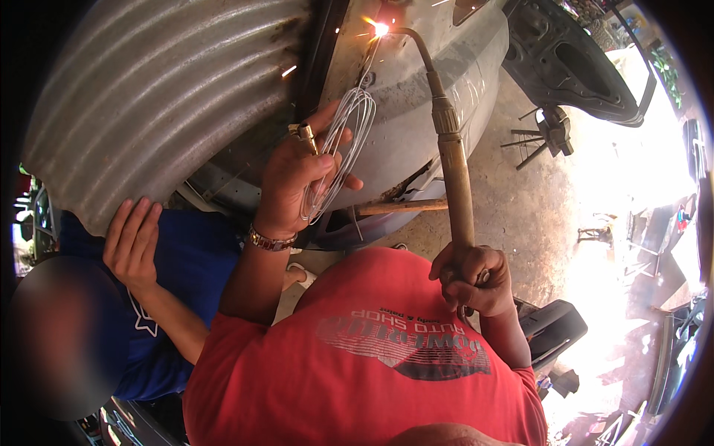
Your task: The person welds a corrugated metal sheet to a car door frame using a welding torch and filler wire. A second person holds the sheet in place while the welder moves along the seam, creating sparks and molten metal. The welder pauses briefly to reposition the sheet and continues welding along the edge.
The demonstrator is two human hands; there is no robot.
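Observation:
My right hand (480, 279) is closed around the lower end of a long gas welding torch (457, 178). The torch's bent neck reaches up to a grey car body panel (416, 104), where a bright flame (381, 30) throws sparks beside a dark vertical edge. In my left hand (290, 175) is a loose coil of thin filler wire (348, 134), pinched between thumb and fingers. The wire's straight end runs up into the flame. A gold-coloured piece (305, 136) sits at a left finger; I cannot tell whether it is a ring.
At left, a person in a blue shirt (186, 245) has a hand (134, 241) on the lower edge of a corrugated metal sheet (163, 97). A wooden stick (401, 207) lies near the car's lower edge. A detached dark car panel (580, 63) and a metal stand (547, 134) are at right.

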